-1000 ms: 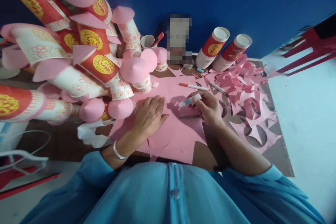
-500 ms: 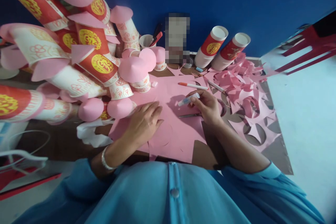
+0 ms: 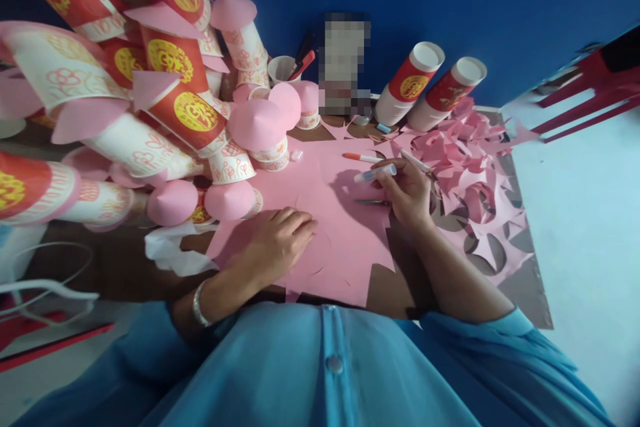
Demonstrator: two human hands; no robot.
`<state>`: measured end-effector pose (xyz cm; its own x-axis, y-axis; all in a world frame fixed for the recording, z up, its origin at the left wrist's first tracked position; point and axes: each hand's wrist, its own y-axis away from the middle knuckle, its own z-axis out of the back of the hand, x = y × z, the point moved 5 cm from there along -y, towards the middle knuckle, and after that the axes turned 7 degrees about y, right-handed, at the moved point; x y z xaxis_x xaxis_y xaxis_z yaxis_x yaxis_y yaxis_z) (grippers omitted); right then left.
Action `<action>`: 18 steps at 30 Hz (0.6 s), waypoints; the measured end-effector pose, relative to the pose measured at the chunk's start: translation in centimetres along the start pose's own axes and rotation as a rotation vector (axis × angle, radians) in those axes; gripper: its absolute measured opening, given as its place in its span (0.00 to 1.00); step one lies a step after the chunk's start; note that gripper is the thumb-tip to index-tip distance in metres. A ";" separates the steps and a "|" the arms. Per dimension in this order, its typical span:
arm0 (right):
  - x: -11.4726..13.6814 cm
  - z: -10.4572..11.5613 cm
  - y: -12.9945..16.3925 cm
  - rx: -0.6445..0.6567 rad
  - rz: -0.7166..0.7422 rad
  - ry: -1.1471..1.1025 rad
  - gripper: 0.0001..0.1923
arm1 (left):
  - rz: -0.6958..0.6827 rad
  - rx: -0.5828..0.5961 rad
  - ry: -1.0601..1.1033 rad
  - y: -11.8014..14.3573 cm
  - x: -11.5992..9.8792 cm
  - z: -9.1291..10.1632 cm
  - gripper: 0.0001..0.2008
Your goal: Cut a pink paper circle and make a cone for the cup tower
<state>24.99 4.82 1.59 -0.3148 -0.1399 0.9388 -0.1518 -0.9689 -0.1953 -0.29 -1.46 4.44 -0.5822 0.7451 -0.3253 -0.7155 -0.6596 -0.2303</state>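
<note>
Pink paper sheet (image 3: 325,227) lies flat on the table (image 3: 125,267) at the centre of the frame, with faint curved lines on it near the person's hands.

At the upper left, a heap of red and white paper cups (image 3: 185,107) fitted with pink paper cones takes up much of the view; the red cups carry a round gold emblem whose character is too blurred to read, and the white ones a red flower pattern.

Lower centre-left, the left hand (image 3: 275,243) presses palm-down on the sheet, its grip released and flat, pinning the paper.

Right of centre, the right hand (image 3: 407,193) has its grip clenched on a white pen with a blue cap (image 3: 375,173), tip raised just off the sheet. An orange-capped marker (image 3: 361,157) lies just above it.

By my reading, the step is marking a shape on the sheet; the next move calls for bringing the tip down while the paper stays pinned.

Far right, cut pink scraps (image 3: 470,173) litter the table below two stacks of red cups (image 3: 430,83). No writing is legible.
</note>
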 end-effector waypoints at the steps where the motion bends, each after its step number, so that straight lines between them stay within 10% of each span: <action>1: 0.2 0.2 0.0 -0.028 0.027 0.018 0.15 | -0.002 -0.024 -0.002 -0.1 0.3 0.0 0.08; 18: 5.3 -4.2 2.9 0.177 0.296 0.347 0.05 | -0.020 -0.078 -0.052 0.5 1.2 -1.5 0.07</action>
<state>18.95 2.09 4.77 -0.6190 -0.3674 0.6942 0.1436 -0.9219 -0.3599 -0.73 -1.04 2.52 -0.5884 0.7612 -0.2727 -0.6964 -0.6485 -0.3074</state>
